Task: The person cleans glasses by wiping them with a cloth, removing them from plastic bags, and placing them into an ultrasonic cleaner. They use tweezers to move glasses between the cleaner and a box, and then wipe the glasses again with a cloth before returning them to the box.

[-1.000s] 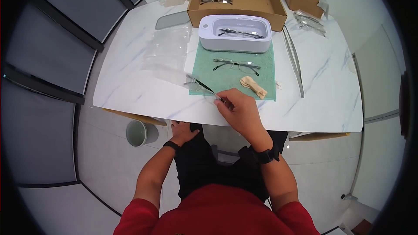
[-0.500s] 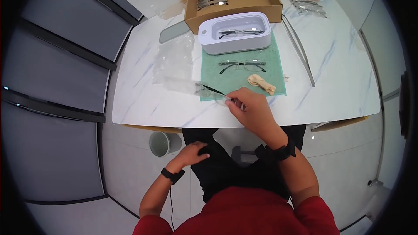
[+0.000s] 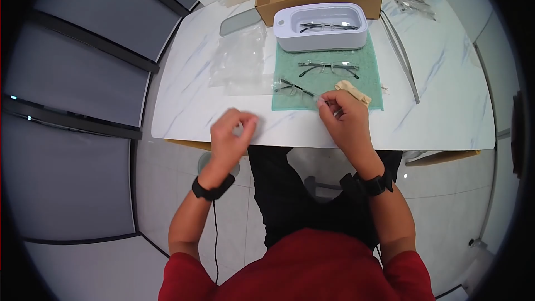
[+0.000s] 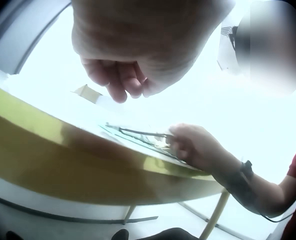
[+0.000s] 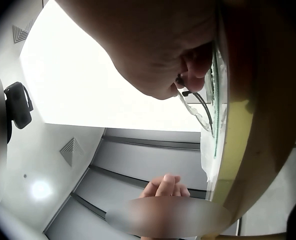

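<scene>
My right hand (image 3: 348, 120) pinches a pair of rimless eyeglasses (image 3: 297, 87) with dark temples, low over the front of a green towel (image 3: 284, 58). In the right wrist view, a dark temple (image 5: 202, 103) reaches out past the fingertips. My left hand (image 3: 229, 136) is raised at the table's front edge, fingers loosely curled and nothing in them. Farther back on the towel lies a second pair of eyeglasses (image 3: 329, 68), and a crumpled beige cloth (image 3: 356, 93) sits close behind the right hand. Another pair (image 3: 329, 27) rests inside a white cleaner tub (image 3: 320, 44).
Behind the tub, a cardboard box (image 3: 320, 5) contains several eyeglasses. Clear plastic bags (image 3: 239, 58) and a grey lid (image 3: 241, 22) lie left, long metal tweezers (image 3: 402, 58) right. Bagged eyeglasses (image 3: 411, 3) are at the back right. A bin (image 3: 209, 161) stands on the floor.
My left hand has risen from the lap to the table's front edge. The right hand keeps its pinch on the eyeglasses over the towel's front. The head view has shifted.
</scene>
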Demonstrator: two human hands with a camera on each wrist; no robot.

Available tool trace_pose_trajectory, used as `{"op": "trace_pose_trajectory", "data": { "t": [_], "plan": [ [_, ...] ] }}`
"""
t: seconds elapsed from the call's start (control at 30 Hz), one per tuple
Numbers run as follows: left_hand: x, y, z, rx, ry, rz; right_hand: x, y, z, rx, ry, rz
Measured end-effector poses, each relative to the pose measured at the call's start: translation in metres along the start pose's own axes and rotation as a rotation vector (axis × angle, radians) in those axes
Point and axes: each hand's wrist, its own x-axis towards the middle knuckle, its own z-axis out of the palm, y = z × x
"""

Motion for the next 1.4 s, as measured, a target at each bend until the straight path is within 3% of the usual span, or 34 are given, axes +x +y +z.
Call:
{"op": "trace_pose_trajectory", "data": {
  "t": [0.2, 0.3, 0.37, 0.53, 0.8, 1.0, 1.1, 1.3, 1.4],
  "plan": [
    [0.031, -0.022, 0.003, 0.008, 0.061, -0.019, 0.000, 0.002, 0.001, -0.051, -0.052, -0.005],
    [0.040, -0.037, 0.015, 0.119, 0.133, 0.085, -0.001, 0.000, 0.000, -0.050, -0.057, -0.011],
    [0.045, -0.041, 0.020, 0.097, 0.147, -0.015, -0.001, 0.001, 0.000, -0.045, -0.052, -0.036],
    [0.055, -0.056, 0.020, 0.170, 0.126, -0.021, 0.000, -0.002, 0.002, 0.015, 0.101, -0.072],
    [0.057, -0.018, 0.035, 0.269, 0.108, 0.097, 0.000, 0.006, 0.002, 0.025, 0.124, -0.106],
    [0.061, -0.006, 0.054, 0.462, -0.046, 0.087, 0.001, 0.006, 0.004, 0.039, 0.136, -0.062],
    [0.062, -0.005, 0.058, 0.470, -0.074, 0.022, 0.002, 0.006, 0.004, 0.049, 0.143, -0.040],
    [0.059, -0.008, 0.046, 0.221, -0.104, -0.238, 0.000, 0.006, 0.003, 0.072, 0.113, -0.045],
    [0.057, -0.009, 0.037, 0.190, -0.104, -0.236, 0.001, 0.000, 0.002, 0.084, 0.097, -0.078]
  ]
}}
